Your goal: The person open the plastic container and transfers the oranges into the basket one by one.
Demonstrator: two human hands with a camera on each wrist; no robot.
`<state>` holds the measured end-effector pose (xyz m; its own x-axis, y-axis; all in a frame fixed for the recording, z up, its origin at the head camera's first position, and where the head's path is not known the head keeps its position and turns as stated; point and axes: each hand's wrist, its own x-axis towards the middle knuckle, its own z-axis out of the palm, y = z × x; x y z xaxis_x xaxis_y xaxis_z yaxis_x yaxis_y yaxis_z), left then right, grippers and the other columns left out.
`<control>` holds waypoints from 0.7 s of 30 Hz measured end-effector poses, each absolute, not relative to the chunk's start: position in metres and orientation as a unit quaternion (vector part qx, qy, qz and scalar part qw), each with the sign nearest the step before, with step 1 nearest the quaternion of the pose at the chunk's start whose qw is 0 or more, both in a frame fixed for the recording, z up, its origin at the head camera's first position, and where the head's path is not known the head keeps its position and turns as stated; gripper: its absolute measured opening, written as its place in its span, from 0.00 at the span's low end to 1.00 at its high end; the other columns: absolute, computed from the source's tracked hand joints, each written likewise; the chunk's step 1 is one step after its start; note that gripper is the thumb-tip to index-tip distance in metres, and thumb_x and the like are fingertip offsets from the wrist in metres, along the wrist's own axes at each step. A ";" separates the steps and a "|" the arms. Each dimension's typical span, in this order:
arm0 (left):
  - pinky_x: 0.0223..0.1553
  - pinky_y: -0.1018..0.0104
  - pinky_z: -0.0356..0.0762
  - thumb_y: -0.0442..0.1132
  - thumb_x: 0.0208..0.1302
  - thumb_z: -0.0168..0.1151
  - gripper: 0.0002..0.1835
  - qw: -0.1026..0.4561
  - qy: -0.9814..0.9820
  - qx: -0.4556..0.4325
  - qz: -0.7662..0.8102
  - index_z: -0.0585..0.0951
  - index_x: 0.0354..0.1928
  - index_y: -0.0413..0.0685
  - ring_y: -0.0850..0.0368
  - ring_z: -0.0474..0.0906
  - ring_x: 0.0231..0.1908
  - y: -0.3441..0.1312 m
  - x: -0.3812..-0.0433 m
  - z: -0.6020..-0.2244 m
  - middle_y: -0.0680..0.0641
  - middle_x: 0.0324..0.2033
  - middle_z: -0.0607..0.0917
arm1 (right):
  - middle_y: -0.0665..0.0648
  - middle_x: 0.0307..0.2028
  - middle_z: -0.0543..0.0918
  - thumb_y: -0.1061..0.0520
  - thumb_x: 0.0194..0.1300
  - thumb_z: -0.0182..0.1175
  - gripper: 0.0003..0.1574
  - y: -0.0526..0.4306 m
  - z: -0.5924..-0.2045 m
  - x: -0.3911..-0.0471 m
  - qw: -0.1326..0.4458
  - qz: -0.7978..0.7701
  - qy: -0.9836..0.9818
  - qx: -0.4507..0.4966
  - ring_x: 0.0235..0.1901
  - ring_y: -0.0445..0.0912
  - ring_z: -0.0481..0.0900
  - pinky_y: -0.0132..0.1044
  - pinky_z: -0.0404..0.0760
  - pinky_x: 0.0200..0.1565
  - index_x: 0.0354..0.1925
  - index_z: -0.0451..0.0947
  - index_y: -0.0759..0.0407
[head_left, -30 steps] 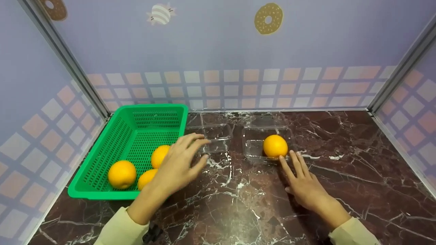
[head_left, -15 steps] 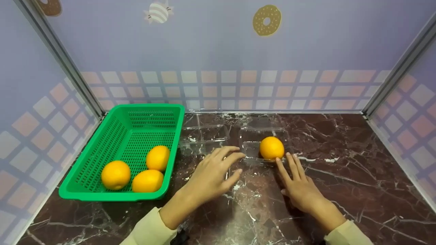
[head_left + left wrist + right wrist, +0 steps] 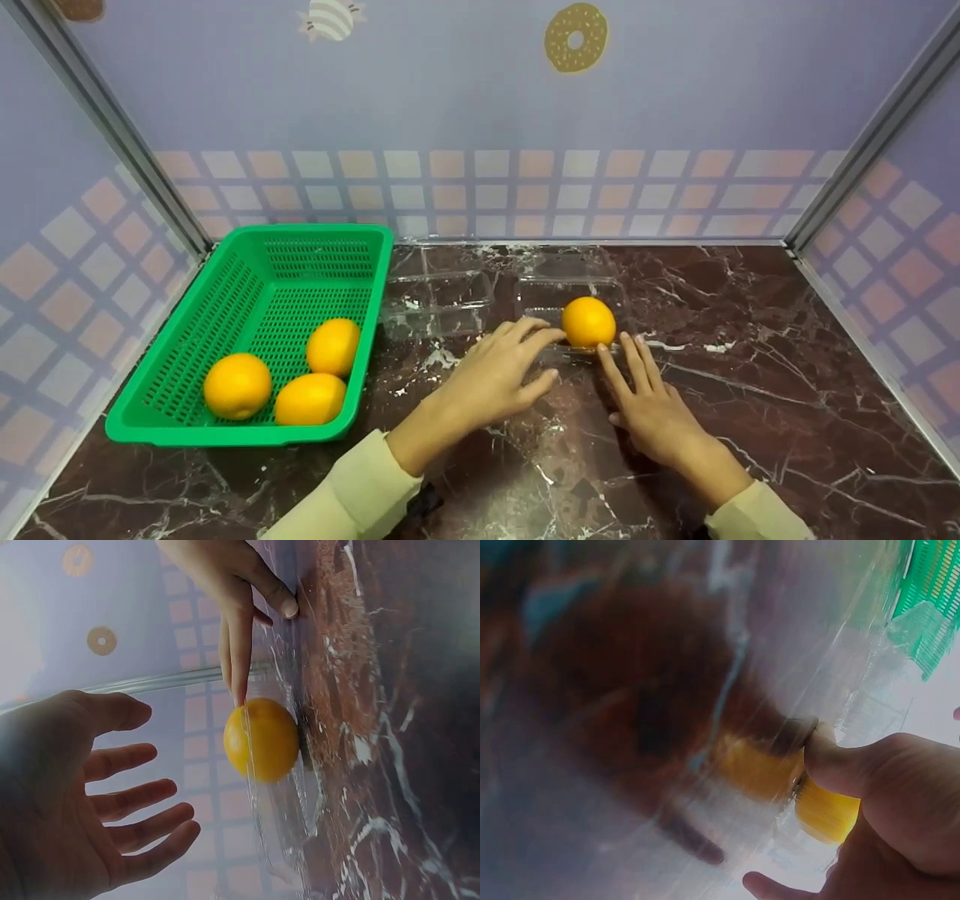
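An orange [image 3: 589,322] sits in the right half of a clear plastic box [image 3: 529,300], whose lid lies folded back toward the wall. My right hand [image 3: 652,411] has its fingers straight, tips right at the near rim of the box and the orange's right side. From the left comes my left hand [image 3: 491,375], holding nothing; in the left wrist view [image 3: 112,802] its fingers are spread and loosely bent, apart from the orange. In the right wrist view the right thumb [image 3: 829,761] overlaps the orange's outline.
A green plastic basket [image 3: 116,420] stands on the left with several oranges, one of them a round orange [image 3: 238,386]. Between basket and box lies a second clear plastic box [image 3: 439,292]. A patterned wall [image 3: 480,112] closes off the back of the dark marbled table [image 3: 757,360].
My left hand has moved right, from above the basket's right edge to just left of the orange in the box. My right hand has kept its place at the box.
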<state>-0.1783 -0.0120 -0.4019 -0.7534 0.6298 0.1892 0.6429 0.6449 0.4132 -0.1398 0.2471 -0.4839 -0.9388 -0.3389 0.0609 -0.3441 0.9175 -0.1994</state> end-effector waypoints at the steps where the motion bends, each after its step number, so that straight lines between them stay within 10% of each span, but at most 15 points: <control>1: 0.72 0.48 0.73 0.47 0.76 0.64 0.29 0.010 -0.907 -0.351 -0.231 0.74 0.75 0.51 0.48 0.74 0.70 -0.009 -0.180 -0.401 0.46 0.72 0.76 | 0.73 0.82 0.37 0.57 0.69 0.70 0.61 0.247 -0.483 -0.140 0.011 0.103 -0.979 0.173 0.82 0.71 0.40 0.71 0.80 0.55 0.85 0.44 0.60; 21: 0.63 0.52 0.79 0.50 0.76 0.63 0.28 -0.012 -0.919 -0.331 -0.215 0.75 0.75 0.62 0.49 0.75 0.64 0.053 -0.217 -0.404 0.47 0.72 0.75 | 0.73 0.82 0.38 0.57 0.70 0.69 0.57 0.244 -0.481 -0.140 -0.007 0.100 -0.982 0.161 0.81 0.71 0.39 0.72 0.81 0.50 0.84 0.49 0.62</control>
<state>-0.2168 0.0528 -0.4044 -0.7806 0.6133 0.1204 0.6031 0.6886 0.4025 -0.1399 0.2445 -0.4814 -0.9481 -0.3174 0.0181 -0.3145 0.9283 -0.1981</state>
